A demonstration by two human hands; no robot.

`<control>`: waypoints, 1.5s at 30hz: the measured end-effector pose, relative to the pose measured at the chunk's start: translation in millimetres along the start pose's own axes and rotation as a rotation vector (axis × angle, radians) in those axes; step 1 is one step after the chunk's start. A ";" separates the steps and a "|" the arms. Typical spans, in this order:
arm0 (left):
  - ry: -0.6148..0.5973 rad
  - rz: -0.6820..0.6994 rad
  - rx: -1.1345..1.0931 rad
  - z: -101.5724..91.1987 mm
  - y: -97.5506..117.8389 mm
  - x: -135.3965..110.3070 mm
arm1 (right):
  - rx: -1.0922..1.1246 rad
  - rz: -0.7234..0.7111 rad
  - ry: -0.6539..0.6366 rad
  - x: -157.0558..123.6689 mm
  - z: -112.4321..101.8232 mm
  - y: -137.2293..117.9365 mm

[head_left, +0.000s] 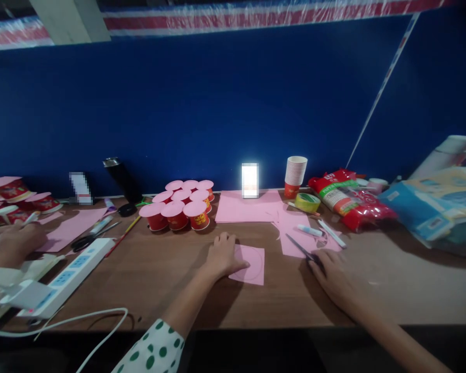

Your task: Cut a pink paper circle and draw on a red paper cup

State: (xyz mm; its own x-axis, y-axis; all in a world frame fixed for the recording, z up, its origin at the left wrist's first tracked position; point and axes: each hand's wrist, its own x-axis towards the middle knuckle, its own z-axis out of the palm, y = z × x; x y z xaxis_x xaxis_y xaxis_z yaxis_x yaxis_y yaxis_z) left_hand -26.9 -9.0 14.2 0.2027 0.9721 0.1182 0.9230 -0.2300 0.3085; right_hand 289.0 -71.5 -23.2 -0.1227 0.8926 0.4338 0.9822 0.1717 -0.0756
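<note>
My left hand (222,255) is at the left edge of a small pink paper square (253,267) on the table, its thumb lying over the paper and its fingers curled. A circle is drawn on this square. Further right, my right hand (334,274) has its fingers on the dark handles of a pair of scissors (301,245). The blades point away to the left, over pink paper scraps (289,238). Beside the blades lie a capped glue stick or marker (309,230) and a white pen-like stick (332,234).
Several red paper cups (176,221) with pink paper tops stand at the back left. Behind are pink sheets (244,211), a lit phone (250,181), stacked cups (295,173), tape (307,202) and bags (353,199). A power strip (72,277) and a co-worker's hand (19,242) are at left.
</note>
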 end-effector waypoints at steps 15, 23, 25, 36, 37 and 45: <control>-0.197 0.078 -0.324 -2.3 -0.6 12.9 | 0.185 -0.069 0.068 -4.5 5.5 -0.5; 0.084 -0.189 -1.375 9.8 5.0 35.0 | 0.299 0.021 -0.020 -0.5 0.5 1.8; 0.084 -0.230 -1.559 12.6 9.1 43.4 | 0.261 0.058 -0.108 4.8 -8.1 -3.6; 0.131 -0.318 -1.996 28.0 15.6 46.9 | 0.967 0.241 -0.215 55.9 -18.9 -26.0; 0.135 -0.318 -1.998 27.9 14.7 46.4 | 1.222 0.376 -0.230 64.8 -17.0 -29.7; 0.122 -0.287 -1.912 27.0 13.1 44.4 | 1.691 0.524 -0.199 105.0 12.5 -79.3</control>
State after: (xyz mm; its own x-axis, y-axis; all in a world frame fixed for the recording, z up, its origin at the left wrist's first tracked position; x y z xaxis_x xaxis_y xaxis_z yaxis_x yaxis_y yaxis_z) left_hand 3.1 32.5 -2.1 0.0359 0.9956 -0.0869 -0.6200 0.0904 0.7794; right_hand 196.5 13.9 17.1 -0.0152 0.9994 -0.0313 -0.2654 -0.0342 -0.9635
